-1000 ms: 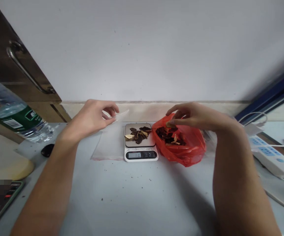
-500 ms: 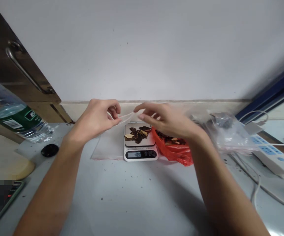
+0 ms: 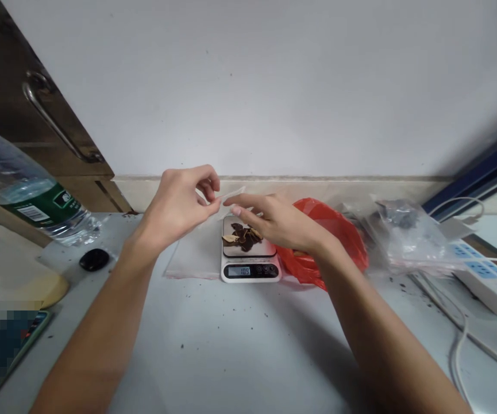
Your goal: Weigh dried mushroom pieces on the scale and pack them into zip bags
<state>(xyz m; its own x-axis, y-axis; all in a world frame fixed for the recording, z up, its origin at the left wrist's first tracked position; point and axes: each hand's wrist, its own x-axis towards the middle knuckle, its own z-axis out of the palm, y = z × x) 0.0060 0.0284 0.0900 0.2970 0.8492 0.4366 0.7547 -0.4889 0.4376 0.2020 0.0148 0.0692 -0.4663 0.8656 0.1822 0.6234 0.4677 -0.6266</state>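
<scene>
My left hand (image 3: 188, 198) is closed, pinching the edge of a thin clear plastic bag (image 3: 234, 193) between thumb and fingers. My right hand (image 3: 269, 215) hovers above the scale, its thumb and forefinger apart beside the bag's edge; whether they touch the film is hard to tell. Below sits a white digital kitchen scale (image 3: 251, 273) reading about 109, its decimal point unclear. Dark dried slices (image 3: 243, 237), with a few pale ones, lie heaped on its plate. A red plastic bag (image 3: 343, 230) stands open to the right, partly hidden by my right forearm.
Flat clear bags (image 3: 194, 256) lie left of the scale. At the right are more clear bags (image 3: 416, 236), a power strip (image 3: 487, 276) and white cables (image 3: 459, 345). A water bottle (image 3: 41, 195), a black oval object (image 3: 94, 260) and a phone (image 3: 24, 345) stand or lie left. A wall rises behind.
My right thumb and forefinger have drawn slightly apart and shifted left, closer to my left fingertips. The red bag's mouth now shows more fully. The whole view has shifted slightly.
</scene>
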